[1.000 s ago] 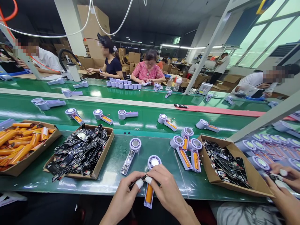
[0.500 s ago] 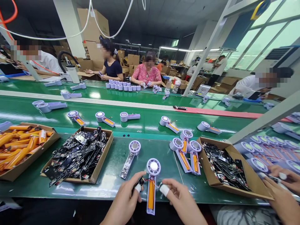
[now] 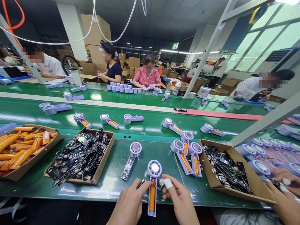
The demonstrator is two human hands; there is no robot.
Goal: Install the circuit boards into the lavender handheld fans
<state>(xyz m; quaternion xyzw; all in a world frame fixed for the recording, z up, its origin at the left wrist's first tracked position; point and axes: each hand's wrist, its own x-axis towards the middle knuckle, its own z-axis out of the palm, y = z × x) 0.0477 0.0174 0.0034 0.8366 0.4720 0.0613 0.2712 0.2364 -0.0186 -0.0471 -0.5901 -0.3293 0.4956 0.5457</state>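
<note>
In front of me lies a lilac handheld fan (image 3: 154, 168), its round head away from me and its handle open. An orange battery (image 3: 152, 197) and thin red wires sit in that handle. My left hand (image 3: 130, 198) is closed on a small black circuit board (image 3: 141, 183), and its index fingertip reaches the wires at the top of the handle. To the right of the handle, my right hand (image 3: 179, 193) pinches a thin pale wire (image 3: 160, 184) between thumb and index finger. White covering wraps a right fingertip. Another fan (image 3: 131, 157) with a circuit board in its handle lies beyond my left hand.
Boxes of circuit boards stand left (image 3: 81, 159) and right (image 3: 226, 168); a box of orange batteries (image 3: 25, 150) is at far left. Several fans (image 3: 187, 153) cluster near the right box. A co-worker's hands (image 3: 280, 184) are at far right. Fans lie on the green belt (image 3: 150, 125).
My left index finger has moved onto the wires at the top of the handle. My right hand has shifted slightly up and right. The view has shifted slightly.
</note>
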